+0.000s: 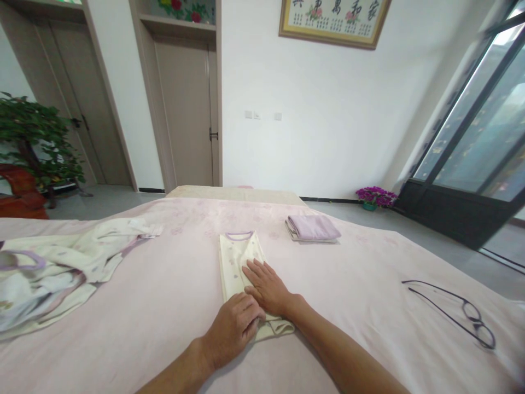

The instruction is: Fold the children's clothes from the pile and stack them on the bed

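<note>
Both hands are down on a cream shirt [234, 260], which lies on the pink sheet [176, 323] directly in front of the person, its lilac-edged neckline pointing away. Palm down, with its fingers nearly straight and slightly apart, the right hand [268, 287] presses on the fabric and grasps nothing. Close against it, the left hand [238, 323] is half closed, knuckles up, over the shirt's nearer part; I can't tell whether its curled fingers have hold of any cloth. From the person's side, the shirt looks narrow and folded lengthwise, and its near end spreads out to the right in a loose fold. Left of the shirt, well apart, sprawls a crumpled heap of pale clothes [88, 262]. A neat folded lilac bundle [315, 227] sits beyond the shirt and to its right. Farther right of the shirt, dark-framed glasses [477, 324] rest on the sheet with their arms unfolded.
</note>
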Demonstrator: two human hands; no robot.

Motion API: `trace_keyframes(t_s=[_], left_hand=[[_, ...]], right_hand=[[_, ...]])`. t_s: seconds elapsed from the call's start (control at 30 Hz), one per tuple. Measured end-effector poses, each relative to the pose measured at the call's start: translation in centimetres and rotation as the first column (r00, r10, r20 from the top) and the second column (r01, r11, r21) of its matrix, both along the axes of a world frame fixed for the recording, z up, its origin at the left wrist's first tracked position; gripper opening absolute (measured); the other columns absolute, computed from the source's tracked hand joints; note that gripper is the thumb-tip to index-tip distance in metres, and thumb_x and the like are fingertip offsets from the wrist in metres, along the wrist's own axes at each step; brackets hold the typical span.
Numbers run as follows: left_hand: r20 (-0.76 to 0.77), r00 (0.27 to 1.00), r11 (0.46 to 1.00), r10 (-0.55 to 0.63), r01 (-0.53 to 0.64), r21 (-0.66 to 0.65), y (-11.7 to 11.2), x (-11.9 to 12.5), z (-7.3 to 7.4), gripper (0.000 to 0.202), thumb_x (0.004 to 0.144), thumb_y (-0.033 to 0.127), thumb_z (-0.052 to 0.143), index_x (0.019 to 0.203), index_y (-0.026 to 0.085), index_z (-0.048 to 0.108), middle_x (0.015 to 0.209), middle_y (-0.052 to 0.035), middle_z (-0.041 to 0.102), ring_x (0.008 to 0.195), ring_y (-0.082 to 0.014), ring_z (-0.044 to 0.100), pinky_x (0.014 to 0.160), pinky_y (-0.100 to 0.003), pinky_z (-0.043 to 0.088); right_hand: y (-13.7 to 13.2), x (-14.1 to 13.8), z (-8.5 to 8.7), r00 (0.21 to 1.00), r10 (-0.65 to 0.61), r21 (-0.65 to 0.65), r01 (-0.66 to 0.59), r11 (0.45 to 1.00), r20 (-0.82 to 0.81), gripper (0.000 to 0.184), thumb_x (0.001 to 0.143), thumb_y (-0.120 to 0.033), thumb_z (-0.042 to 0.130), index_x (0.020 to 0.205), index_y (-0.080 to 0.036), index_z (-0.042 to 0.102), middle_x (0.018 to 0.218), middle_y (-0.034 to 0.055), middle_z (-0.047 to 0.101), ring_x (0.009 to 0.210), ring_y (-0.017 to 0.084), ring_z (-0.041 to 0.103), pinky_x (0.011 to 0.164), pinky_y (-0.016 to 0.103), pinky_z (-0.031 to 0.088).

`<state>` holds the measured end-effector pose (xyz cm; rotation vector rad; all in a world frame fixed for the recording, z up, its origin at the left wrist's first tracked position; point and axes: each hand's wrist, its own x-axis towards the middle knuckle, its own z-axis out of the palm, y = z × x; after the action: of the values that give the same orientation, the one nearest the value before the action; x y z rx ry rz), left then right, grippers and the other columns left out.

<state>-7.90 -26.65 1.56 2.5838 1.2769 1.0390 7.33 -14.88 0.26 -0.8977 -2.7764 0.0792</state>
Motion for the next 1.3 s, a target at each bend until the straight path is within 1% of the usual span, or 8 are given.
trace_keyframes(t_s=[0.13,0.27,0.47,0.57,0.8,0.93,1.1,1.3], left_hand=[[0.035,0.988,0.988,0.151,-0.152,0.029,0.1,-1.5,0.3,0.019,0.088,0.007,0.05,0.092,0.021,0.062,0.088,-0.003,0.064,0.087,-0.0184,0.057,0.08,-0.032,0.046],[-0.032,0.947,0.947,0.318,-0.319,-0.035,0.3,-2.9,0.8,0.02,0.088,0.008,0.05,0.093,0.021,0.063,0.091,-0.0032,0.064,0.088,-0.0185,0.058,0.081,-0.032,0.047],[-0.178,0.906,0.884,0.383,-0.416,-0.214,-0.2,-4.8,1.0,0.033,0.088,0.005,0.043,0.105,0.024,0.064,0.106,-0.0027,0.062,0.098,-0.0162,0.059,0.085,-0.027,0.046],[-0.158,0.918,0.882,0.365,-0.395,-0.257,-0.7,-6.1,0.6,0.037,0.089,0.006,0.04,0.11,0.025,0.063,0.111,-0.003,0.061,0.102,-0.016,0.059,0.088,-0.027,0.047],[-0.024,0.983,0.937,0.182,-0.18,-0.3,-0.7,-8.1,0.0,0.028,0.092,0.017,0.05,0.116,0.027,0.061,0.125,-0.003,0.058,0.114,-0.0156,0.058,0.099,-0.027,0.047],[-0.022,0.991,0.967,0.133,-0.134,-0.216,-0.5,-7.9,-0.6,0.023,0.095,0.02,0.05,0.113,0.026,0.063,0.126,-0.0033,0.06,0.114,-0.0151,0.06,0.101,-0.028,0.047],[-0.064,0.989,0.989,0.136,-0.139,-0.046,-0.3,-7.4,-1.1,0.018,0.096,0.021,0.049,0.107,0.024,0.063,0.113,-0.0034,0.067,0.104,-0.0164,0.063,0.093,-0.03,0.052],[-0.075,0.975,0.975,0.211,-0.216,-0.058,-0.1,-6.8,-0.6,0.017,0.099,0.025,0.044,0.101,0.022,0.06,0.092,-0.0035,0.067,0.086,-0.0165,0.065,0.078,-0.029,0.054]], right_hand=[[-0.8,1.0,0.1,0.997,-0.047,-0.016,0.046,0.999,-0.06,0.052,0.101,-0.043,0.033,0.148,-0.022,0.038,0.155,0.0079,0.035,0.144,0.023,0.028,0.118,0.046,0.025],[-1.2,2.7,-0.1,0.979,-0.124,-0.013,0.123,0.992,-0.16,0.048,0.099,-0.035,0.037,0.143,-0.017,0.045,0.149,0.0116,0.043,0.139,0.023,0.037,0.116,0.042,0.032],[-0.8,6.5,0.0,0.968,-0.109,-0.068,0.096,0.993,-0.226,0.039,0.1,-0.034,0.038,0.133,-0.026,0.058,0.136,0.0084,0.058,0.126,0.023,0.052,0.107,0.042,0.043],[-0.6,8.1,0.5,0.977,-0.036,-0.084,0.019,0.996,-0.211,0.036,0.1,-0.034,0.04,0.128,-0.03,0.063,0.13,0.0059,0.063,0.119,0.022,0.058,0.102,0.04,0.046],[-0.2,8.8,1.5,0.97,0.077,-0.069,-0.095,0.993,-0.23,0.036,0.095,-0.026,0.049,0.129,-0.031,0.061,0.129,0.0057,0.062,0.114,0.021,0.059,0.096,0.036,0.047],[-0.5,8.4,1.5,0.968,0.082,-0.034,-0.092,0.995,-0.236,0.032,0.095,-0.027,0.051,0.124,-0.031,0.064,0.128,0.0058,0.062,0.11,0.021,0.06,0.094,0.037,0.047],[-0.7,7.8,0.7,0.938,0.083,-0.076,-0.115,0.99,-0.337,0.026,0.097,-0.03,0.05,0.115,-0.029,0.069,0.127,0.0058,0.064,0.112,0.02,0.061,0.097,0.036,0.047],[-0.9,7.5,0.6,0.878,0.169,-0.107,-0.241,0.965,-0.448,0.029,0.097,-0.024,0.048,0.12,-0.027,0.066,0.121,0.0082,0.067,0.111,0.018,0.061,0.095,0.035,0.052]])
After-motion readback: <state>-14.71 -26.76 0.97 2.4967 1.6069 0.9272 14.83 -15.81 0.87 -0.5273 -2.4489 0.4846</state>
